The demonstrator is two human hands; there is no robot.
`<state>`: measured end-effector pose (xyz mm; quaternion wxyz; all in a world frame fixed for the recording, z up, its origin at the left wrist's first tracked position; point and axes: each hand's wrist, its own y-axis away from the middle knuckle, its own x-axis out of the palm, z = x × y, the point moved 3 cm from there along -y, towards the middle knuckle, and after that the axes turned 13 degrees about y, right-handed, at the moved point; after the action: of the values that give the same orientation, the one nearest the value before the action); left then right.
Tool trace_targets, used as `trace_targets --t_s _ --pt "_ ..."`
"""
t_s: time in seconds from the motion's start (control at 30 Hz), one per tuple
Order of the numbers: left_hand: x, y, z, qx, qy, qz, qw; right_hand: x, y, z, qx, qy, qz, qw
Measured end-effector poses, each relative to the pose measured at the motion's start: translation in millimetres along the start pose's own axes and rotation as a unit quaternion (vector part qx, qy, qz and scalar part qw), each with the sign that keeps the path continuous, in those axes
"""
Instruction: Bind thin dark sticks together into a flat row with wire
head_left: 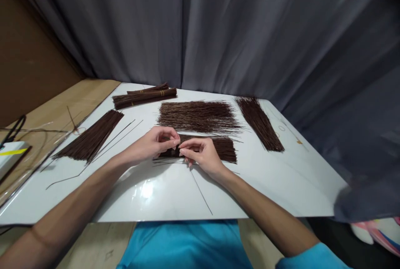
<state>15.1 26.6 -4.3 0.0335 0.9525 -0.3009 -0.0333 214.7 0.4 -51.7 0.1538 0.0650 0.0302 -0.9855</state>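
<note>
My left hand (159, 140) and my right hand (201, 152) meet fingertip to fingertip over a pile of thin dark-brown sticks (226, 150) near the middle of the table. Thumb and index finger of the left hand are pinched together; what lies between them is too small to make out. The right hand is pinched too, and one thin dark stick (201, 192) slants from below its fingers toward the table's front edge. Just behind the hands lies a wider, spread-out pile of brown sticks (196, 115). My hands partly cover the nearer pile.
On the white table (265, 185), tied bundles (145, 97) lie at the back left, a fanned bundle (90, 137) at left and another bundle (259, 123) at right. Loose sticks (118, 137) lie beside the left bundle. A grey curtain (212, 31) hangs behind; cardboard (90, 89) borders the left.
</note>
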Motion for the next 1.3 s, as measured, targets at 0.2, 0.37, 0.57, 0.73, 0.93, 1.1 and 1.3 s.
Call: trace_targets --t_s 0.2,0.37,0.57,0.73,0.93,1.1,1.3 --pt "1.5 1.8 -2.7 -0.003 0.003 0.001 1.0 -0.3 0.4 2.6 0.007 -0.011 0.001 1.0" --pt "1.2 -0.2 -1.7 0.0 0.005 -0.003 1.0 -0.8 0.1 3.6 0.003 -0.013 0.003 1.0" --pt "0.4 -0.4 -1.6 0.015 0.014 -0.032 0.999 -2.6 -0.6 2.7 0.011 -0.019 -0.005 1.0" --pt "-0.4 -0.2 -1.2 0.017 0.012 -0.042 0.999 -3.3 -1.4 4.0 0.0 -0.021 -0.003 1.0" --pt "0.7 -0.4 -2.4 0.02 0.004 -0.039 0.999 -2.3 -0.5 3.6 -0.002 -0.015 -0.012 1.0" --pt "3.6 0.1 -3.5 0.022 -0.007 -0.041 0.999 -2.4 -0.2 4.4 -0.003 -0.008 -0.015 1.0" --pt "3.5 0.4 -1.5 0.036 -0.002 -0.081 0.996 -1.2 0.0 5.8 -0.004 0.006 -0.023 1.0"
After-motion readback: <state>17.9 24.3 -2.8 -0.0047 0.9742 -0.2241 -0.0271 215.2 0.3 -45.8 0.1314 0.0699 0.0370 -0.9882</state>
